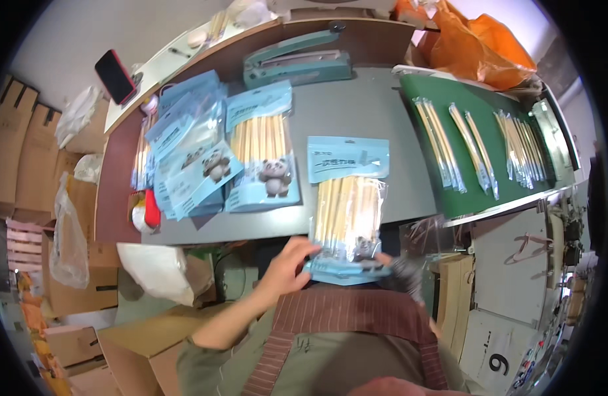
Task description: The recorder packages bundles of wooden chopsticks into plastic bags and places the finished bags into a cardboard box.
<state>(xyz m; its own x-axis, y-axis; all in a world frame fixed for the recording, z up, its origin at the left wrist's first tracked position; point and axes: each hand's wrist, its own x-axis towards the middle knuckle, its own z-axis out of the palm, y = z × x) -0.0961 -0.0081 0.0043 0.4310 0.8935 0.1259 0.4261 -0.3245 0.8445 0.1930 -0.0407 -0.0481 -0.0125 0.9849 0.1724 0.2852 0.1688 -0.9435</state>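
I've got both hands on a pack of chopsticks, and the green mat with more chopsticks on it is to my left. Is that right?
Not quite: the head view shows the green mat with more chopsticks to your right. Your left hand and right hand are indeed both on the pack.

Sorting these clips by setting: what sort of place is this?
Most likely a small packing workshop: there are blue pouches of pale sticks, a teal tool resembling a heat sealer on the grey table, and cardboard boxes at the left.
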